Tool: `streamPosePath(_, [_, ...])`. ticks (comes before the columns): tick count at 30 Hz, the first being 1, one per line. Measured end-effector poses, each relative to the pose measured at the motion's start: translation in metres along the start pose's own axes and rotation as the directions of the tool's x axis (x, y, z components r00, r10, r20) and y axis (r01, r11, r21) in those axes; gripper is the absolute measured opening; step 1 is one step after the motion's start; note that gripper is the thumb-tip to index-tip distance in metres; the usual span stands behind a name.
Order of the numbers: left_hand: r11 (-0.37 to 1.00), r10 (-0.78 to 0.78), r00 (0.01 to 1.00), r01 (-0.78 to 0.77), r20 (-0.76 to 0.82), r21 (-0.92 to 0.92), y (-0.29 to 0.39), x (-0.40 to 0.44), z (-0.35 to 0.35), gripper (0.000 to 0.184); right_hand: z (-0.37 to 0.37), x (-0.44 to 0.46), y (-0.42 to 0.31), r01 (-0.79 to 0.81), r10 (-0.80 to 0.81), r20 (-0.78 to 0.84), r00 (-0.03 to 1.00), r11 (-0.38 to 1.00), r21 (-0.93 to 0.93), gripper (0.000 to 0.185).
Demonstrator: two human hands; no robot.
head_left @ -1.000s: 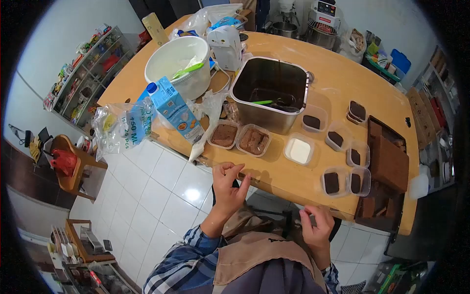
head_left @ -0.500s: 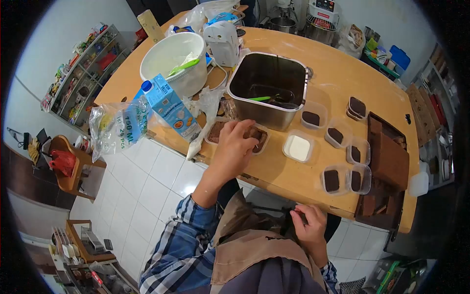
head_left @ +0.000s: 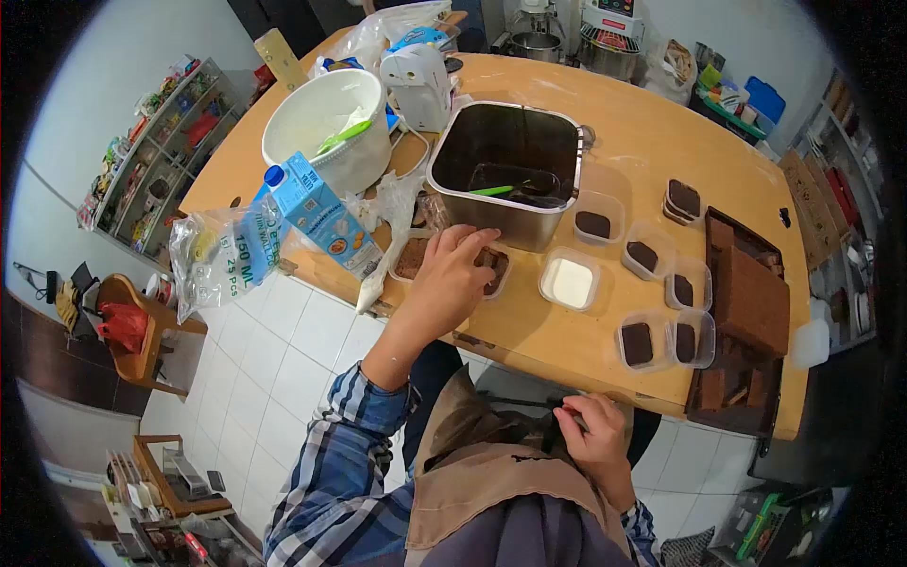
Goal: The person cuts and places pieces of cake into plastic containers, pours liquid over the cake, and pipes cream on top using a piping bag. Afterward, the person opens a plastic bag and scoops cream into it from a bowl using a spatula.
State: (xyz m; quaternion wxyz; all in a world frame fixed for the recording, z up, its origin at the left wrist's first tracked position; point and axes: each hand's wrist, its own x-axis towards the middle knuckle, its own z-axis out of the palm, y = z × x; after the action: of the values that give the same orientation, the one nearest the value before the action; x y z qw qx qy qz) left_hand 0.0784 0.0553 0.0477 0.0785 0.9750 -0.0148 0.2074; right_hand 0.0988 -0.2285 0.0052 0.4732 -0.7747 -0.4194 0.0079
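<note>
My left hand (head_left: 448,283) reaches over two plastic tubs of brown crumb at the table's front edge, covering part of both; its fingers are bent and apart. Whether they touch the right-hand tub (head_left: 495,274) cannot be told. The left-hand tub (head_left: 409,258) shows beside my wrist. My right hand (head_left: 594,437) hangs before the apron, fingers loosely curled, with nothing visible in it. Behind the tubs stands a deep metal container (head_left: 505,219) with a green-handled tool inside. A tub of white cream (head_left: 570,283) sits to the right.
Several small tubs with dark cake pieces, one of them here (head_left: 638,344), stand at the right beside a tray of brown cake (head_left: 751,302). At the left are a blue carton (head_left: 326,217), a plastic bag (head_left: 222,257) and a white bowl (head_left: 354,165).
My left hand has moved up and forward from the table edge to over the crumb tubs. My right hand has shifted slightly left, its fingers still curled.
</note>
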Motion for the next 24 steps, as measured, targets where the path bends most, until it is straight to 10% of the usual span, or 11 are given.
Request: streamPosePath(24, [0.999, 0.004, 1.0, -0.005, -0.022, -0.051, 0.007, -0.004, -0.012, 0.007, 0.001, -0.003, 0.006, -0.013, 0.013, -0.005, 1.0, 1.0, -0.002, 0.016])
